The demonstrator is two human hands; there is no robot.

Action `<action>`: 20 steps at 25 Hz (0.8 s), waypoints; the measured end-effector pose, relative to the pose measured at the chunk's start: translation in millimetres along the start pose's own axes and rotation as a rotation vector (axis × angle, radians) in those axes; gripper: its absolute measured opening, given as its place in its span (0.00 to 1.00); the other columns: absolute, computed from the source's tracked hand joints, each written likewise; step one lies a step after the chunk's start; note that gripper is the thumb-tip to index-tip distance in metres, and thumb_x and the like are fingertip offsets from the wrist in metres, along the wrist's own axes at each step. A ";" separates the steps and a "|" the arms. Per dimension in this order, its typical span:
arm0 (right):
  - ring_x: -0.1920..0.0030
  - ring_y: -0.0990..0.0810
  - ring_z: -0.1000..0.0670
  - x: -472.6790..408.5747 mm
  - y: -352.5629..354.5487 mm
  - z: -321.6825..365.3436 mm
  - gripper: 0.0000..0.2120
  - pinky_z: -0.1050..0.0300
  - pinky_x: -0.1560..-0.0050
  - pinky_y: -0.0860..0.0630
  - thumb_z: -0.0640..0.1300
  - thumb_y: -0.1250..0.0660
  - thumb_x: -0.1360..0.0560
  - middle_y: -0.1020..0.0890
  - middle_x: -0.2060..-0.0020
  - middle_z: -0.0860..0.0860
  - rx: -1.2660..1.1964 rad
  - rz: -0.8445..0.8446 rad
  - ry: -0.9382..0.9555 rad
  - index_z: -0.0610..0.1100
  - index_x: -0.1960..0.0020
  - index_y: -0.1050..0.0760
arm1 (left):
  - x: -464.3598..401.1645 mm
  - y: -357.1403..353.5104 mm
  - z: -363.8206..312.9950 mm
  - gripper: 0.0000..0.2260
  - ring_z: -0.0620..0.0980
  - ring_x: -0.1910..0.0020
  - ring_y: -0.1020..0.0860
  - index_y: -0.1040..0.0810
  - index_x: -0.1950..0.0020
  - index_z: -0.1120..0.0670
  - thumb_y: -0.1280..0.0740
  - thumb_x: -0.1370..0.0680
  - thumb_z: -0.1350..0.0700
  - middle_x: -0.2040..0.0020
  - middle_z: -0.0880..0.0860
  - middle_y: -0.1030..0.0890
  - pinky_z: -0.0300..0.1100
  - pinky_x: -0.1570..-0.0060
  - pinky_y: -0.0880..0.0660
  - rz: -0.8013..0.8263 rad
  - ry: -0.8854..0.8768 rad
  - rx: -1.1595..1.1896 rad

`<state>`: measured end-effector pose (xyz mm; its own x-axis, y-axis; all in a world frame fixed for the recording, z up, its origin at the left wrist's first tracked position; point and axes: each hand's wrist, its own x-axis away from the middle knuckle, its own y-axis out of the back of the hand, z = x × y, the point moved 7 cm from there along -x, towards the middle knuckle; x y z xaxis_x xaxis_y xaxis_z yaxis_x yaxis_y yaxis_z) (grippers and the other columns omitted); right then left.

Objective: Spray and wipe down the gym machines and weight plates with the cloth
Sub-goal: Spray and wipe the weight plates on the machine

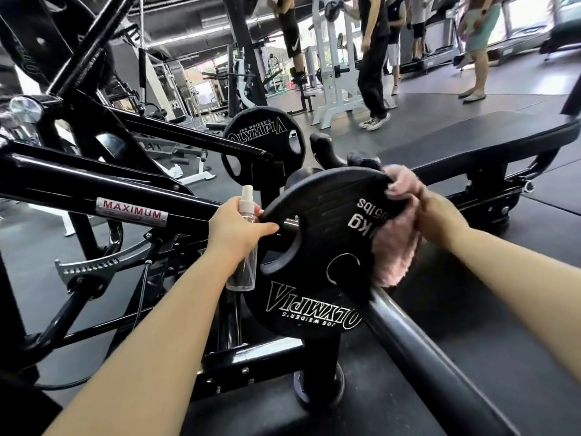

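Observation:
A black Olympia weight plate [317,247] sits on a machine's peg in the middle of the view. My right hand [437,215] grips a pink fluffy cloth [397,247] against the plate's upper right rim. My left hand [239,228] holds a clear spray bottle [245,262] upright, with the thumb touching the plate's left edge. A second black Olympia plate [262,143] hangs on the machine farther back.
A black machine frame [94,184] with a MAXIMUM label fills the left. A thick black bar [434,357] runs toward the lower right. A black padded bench [471,143] lies behind the plate. Several people [374,58] stand near a white rack [333,73] in the background.

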<state>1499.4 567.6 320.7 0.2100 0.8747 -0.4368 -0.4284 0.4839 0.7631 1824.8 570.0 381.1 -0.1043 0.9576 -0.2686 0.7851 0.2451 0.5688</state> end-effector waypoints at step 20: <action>0.33 0.37 0.41 37.3 -62.6 64.6 0.35 0.47 0.27 0.55 0.47 0.46 0.28 0.37 0.31 0.46 0.577 -0.508 0.887 0.51 0.24 0.52 | -3.8 2.8 23.5 0.16 0.52 0.58 0.22 0.26 0.60 0.48 0.20 0.37 0.58 0.59 0.50 0.21 0.52 0.47 0.23 -0.016 0.037 0.040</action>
<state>1590.8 571.7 287.4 -0.5415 0.3627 -0.7584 0.0380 0.9118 0.4089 1841.8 563.4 365.4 -0.1395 0.9587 -0.2478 0.8068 0.2552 0.5329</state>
